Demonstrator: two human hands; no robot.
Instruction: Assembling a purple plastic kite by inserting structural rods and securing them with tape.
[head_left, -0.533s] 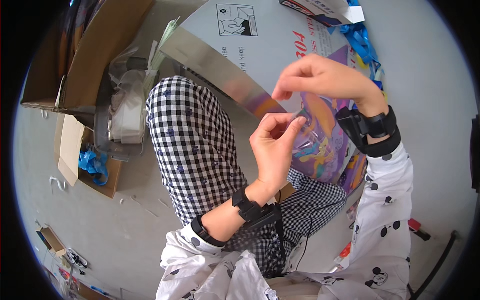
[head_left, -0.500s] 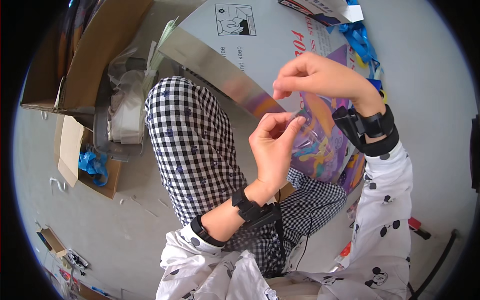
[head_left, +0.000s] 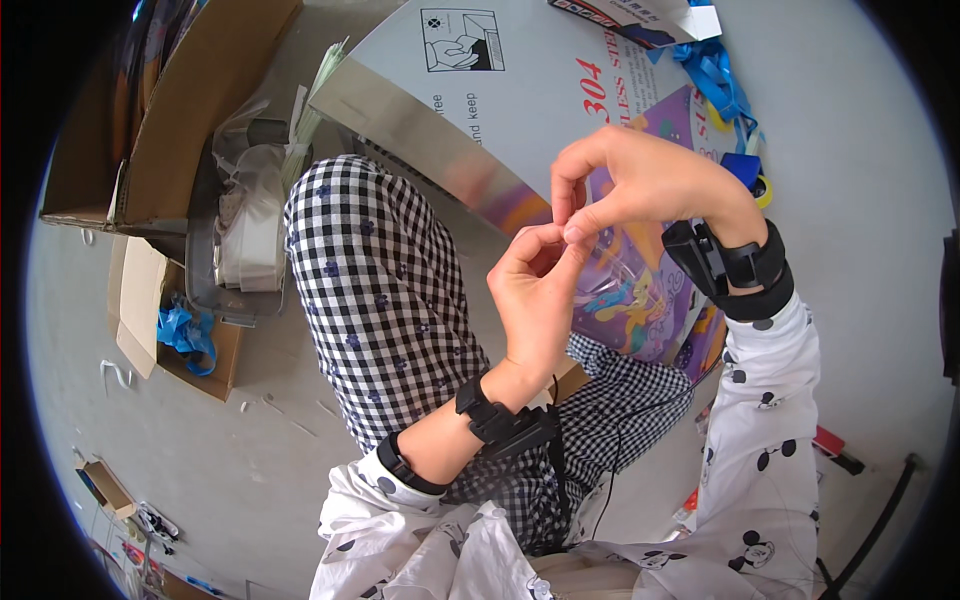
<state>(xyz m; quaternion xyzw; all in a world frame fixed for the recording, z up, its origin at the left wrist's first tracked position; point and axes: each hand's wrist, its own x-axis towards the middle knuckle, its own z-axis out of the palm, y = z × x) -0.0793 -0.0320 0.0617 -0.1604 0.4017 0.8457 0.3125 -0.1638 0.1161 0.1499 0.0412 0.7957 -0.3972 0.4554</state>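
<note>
My left hand is closed in a pinch, thumb against forefinger. From the upper right my right hand bends down, its thumb and fingertips pinched too, touching the left fingertips. Whatever lies between them is too small to make out. Just behind and beneath both hands is a glossy purple pointed sheet printed with a cartoon pony, shaped somewhat like a party hat. It leans over my right knee against a large board, and my right hand covers part of it.
The big grey printed board with a shiny metal edge stands ahead. Blue ribbon and a printed box lie beyond it. To the left are a cardboard box, a plastic tub and a small carton holding blue ribbon.
My right hand has come down and left so its fingertips meet the left ones. My left hand has shifted slightly left, away from the purple sheet.
</note>
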